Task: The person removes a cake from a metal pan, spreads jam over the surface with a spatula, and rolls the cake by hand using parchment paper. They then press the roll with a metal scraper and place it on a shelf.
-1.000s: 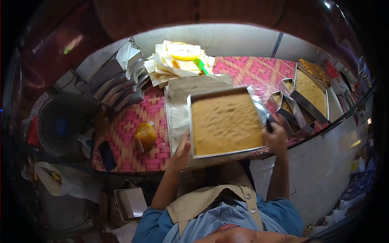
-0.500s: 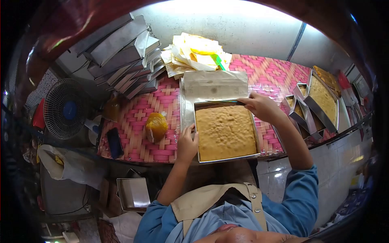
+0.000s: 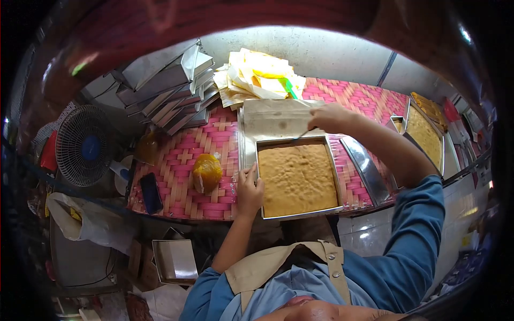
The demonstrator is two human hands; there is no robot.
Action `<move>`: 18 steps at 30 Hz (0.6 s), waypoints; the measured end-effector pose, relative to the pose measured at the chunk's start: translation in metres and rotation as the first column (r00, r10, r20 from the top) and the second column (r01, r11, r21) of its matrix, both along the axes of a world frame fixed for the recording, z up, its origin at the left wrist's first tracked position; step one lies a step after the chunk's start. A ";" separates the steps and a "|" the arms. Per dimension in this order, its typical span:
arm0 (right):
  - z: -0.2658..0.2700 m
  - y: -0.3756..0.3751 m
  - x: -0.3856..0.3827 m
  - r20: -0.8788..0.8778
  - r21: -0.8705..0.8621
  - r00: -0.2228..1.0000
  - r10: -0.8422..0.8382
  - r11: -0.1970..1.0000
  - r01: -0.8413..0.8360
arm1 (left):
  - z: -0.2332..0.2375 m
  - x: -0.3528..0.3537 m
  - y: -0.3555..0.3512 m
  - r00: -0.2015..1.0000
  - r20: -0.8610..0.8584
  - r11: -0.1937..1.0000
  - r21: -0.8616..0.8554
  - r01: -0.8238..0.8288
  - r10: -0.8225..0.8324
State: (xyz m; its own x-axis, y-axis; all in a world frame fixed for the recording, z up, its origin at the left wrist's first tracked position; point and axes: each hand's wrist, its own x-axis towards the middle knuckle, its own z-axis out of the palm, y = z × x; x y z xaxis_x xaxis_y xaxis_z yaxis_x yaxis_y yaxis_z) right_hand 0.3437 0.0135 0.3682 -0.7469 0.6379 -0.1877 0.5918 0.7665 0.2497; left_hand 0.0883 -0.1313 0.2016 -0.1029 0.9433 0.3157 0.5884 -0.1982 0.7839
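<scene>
A square metal cake pan (image 3: 339,187) holds a golden sponge cake (image 3: 297,179) with a bumpy top. My left hand (image 3: 249,191) grips the pan's left wall, fingers closed at its rim. Above the far right part of the pan, my right hand (image 3: 328,117) is closed round a thin knife (image 3: 303,136). Its narrow blade slants down to the left, at the gap between the cake and the far wall; the tip is hard to make out. Under and behind the pan lie sheets of baking paper (image 3: 278,113).
Left of the pan are a tied bag of orange-yellow filling (image 3: 206,173) and a phone (image 3: 151,192). Metal pans (image 3: 160,91) are piled behind, beside a fan (image 3: 85,144). Used papers (image 3: 251,75) lie at the back. Another cake in a pan (image 3: 424,134) stands right.
My right hand has moved left and away from me, with the knife now angled across the far wall from the right corner. My left hand stays on the pan's left side.
</scene>
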 end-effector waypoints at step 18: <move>0.022 -0.107 -0.005 0.332 -0.132 0.818 -0.470 0.835 0.534 | 0.004 0.007 -0.001 0.988 0.153 0.998 -0.051 0.026 -0.018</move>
State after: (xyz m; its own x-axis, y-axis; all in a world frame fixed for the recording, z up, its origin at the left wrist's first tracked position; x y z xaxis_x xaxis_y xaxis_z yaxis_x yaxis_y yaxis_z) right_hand 0.3389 -0.0933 0.3905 -0.2298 0.8304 -0.5075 0.8396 0.4329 0.3282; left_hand 0.0953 -0.1323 0.2054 -0.1255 0.9606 0.2478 0.4569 -0.1658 0.8739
